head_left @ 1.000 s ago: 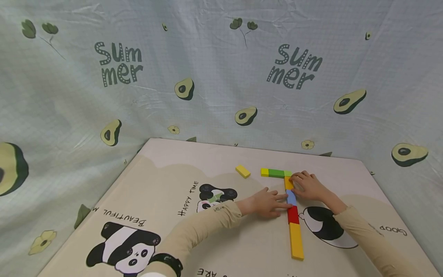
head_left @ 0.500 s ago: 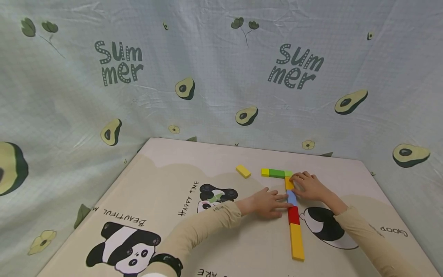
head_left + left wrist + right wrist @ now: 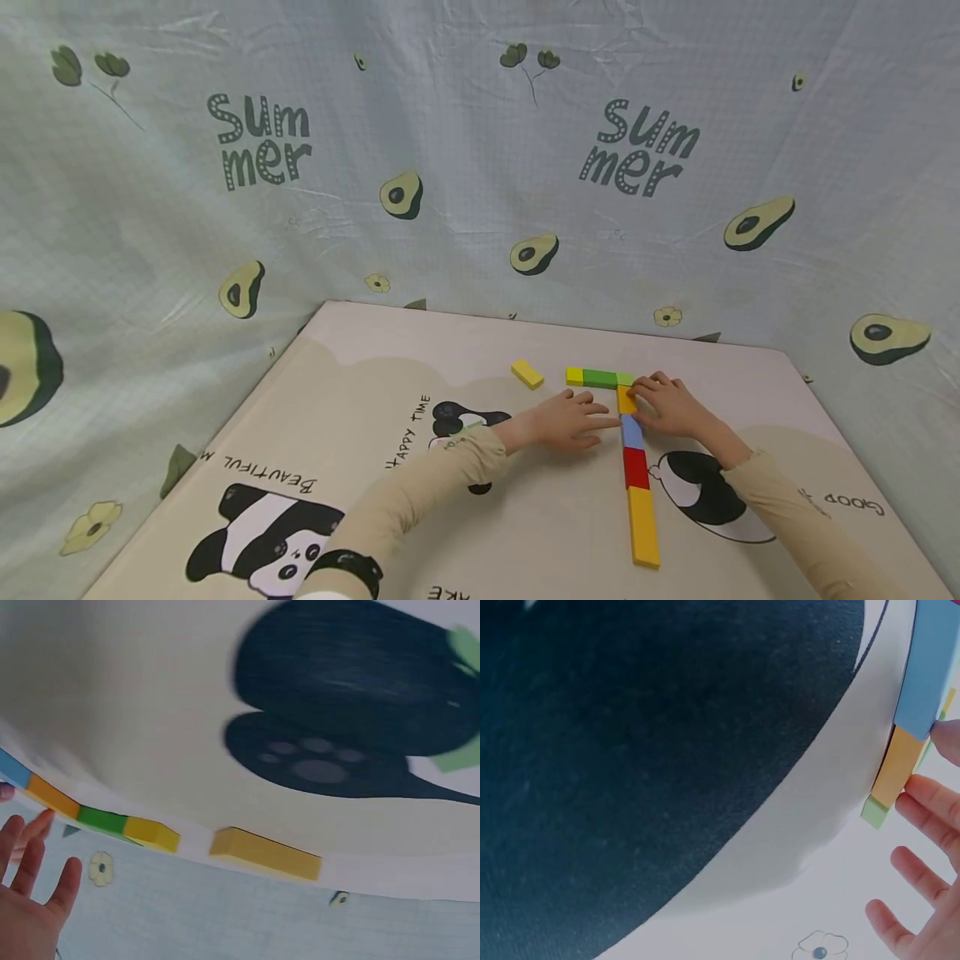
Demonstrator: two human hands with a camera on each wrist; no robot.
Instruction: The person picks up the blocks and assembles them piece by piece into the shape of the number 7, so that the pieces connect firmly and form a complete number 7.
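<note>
Blocks lie end to end on the table (image 3: pixel 465 350) in an upside-down L. Its long arm has an orange block (image 3: pixel 625 402), a blue block (image 3: pixel 632 432), a red block (image 3: pixel 636 469) and a long orange-yellow block (image 3: pixel 643 529). Across the far end run a light green block (image 3: pixel 624 379), a green block (image 3: pixel 600 379) and a small yellow block (image 3: pixel 574 376). My left hand (image 3: pixel 567 421) has its fingers spread, a fingertip right at the blue block's left edge. From the right side, my right hand (image 3: pixel 667 407) touches the orange block with fairly straight fingertips (image 3: pixel 915 784), thumb beside the blue one.
A loose yellow block (image 3: pixel 527 374) lies apart, left of the row. Printed pandas and lettering cover the tabletop. Behind the table hangs a pale curtain (image 3: pixel 465 150) with avocado prints. A dark band (image 3: pixel 348 567) circles the left sleeve.
My left hand has drawn back slightly to the left and away from me, leaving the spot where the blue and red blocks meet. The right hand and the blocks keep their places.
</note>
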